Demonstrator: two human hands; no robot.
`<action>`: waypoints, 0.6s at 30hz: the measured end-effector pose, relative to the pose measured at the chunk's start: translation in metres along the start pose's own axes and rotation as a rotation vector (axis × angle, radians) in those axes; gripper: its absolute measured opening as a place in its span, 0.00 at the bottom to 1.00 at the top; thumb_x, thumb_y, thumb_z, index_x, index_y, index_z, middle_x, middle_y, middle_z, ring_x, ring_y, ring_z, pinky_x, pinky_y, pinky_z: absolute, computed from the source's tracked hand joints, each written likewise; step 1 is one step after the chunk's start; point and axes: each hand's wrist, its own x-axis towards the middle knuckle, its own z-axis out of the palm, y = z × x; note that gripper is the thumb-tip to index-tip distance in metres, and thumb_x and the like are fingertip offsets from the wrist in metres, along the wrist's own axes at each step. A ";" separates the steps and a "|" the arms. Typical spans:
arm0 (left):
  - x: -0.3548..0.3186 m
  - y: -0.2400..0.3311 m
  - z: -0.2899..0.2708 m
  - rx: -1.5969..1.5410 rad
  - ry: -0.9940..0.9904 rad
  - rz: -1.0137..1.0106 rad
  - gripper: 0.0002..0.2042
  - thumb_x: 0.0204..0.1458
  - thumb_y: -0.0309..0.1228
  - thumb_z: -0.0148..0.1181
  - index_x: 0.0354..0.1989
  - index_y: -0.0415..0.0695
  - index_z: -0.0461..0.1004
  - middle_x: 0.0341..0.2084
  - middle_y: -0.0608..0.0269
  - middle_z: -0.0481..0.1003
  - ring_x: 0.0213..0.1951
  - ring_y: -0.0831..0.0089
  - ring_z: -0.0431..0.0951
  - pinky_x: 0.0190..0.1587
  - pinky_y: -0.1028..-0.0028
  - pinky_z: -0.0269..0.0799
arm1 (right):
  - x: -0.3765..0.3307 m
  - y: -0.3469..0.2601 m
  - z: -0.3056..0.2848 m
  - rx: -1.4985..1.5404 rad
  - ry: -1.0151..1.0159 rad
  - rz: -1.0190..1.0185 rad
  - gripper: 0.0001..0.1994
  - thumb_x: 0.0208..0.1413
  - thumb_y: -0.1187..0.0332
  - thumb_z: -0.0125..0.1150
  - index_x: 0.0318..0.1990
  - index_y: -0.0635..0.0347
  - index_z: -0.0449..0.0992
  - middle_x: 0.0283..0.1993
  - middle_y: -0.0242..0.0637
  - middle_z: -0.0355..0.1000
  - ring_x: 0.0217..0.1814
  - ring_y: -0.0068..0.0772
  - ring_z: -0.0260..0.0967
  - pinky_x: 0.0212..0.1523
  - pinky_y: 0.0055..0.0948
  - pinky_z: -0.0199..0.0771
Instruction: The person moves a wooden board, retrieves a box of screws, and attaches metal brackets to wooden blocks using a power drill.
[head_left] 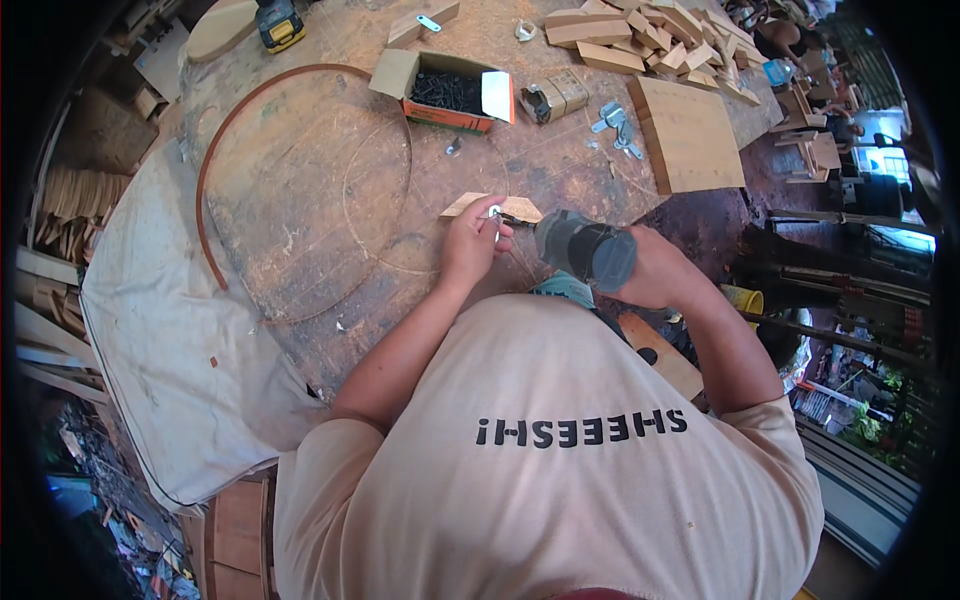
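My right hand (646,272) grips a dark cordless drill (585,248), which points left toward a small pale wood block (522,209) on the worktable (330,215). My left hand (472,245) is closed at the block, its fingertips pinching a small silvery metal plate (494,211) against the wood. The bit end of the drill is right beside those fingertips; whether it touches a screw is too small to tell. Beyond the block stands an open cardboard box (450,121) with many black screws.
Cut wood blocks (650,38) are heaped at the far right, near a large square wood block (692,135). Loose metal plates (618,128) and a taped brown packet (556,96) lie nearby. A thin curved strip (207,178) is at left; a battery tool (279,27) sits far left.
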 end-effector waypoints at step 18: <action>0.000 0.013 -0.002 -0.008 -0.026 -0.043 0.27 0.58 0.19 0.44 0.67 0.51 0.57 0.35 0.54 0.78 0.28 0.75 0.79 0.30 0.78 0.75 | 0.001 -0.002 -0.001 -0.068 -0.042 0.121 0.15 0.44 0.62 0.65 0.38 0.62 0.76 0.34 0.49 0.76 0.38 0.53 0.74 0.39 0.38 0.76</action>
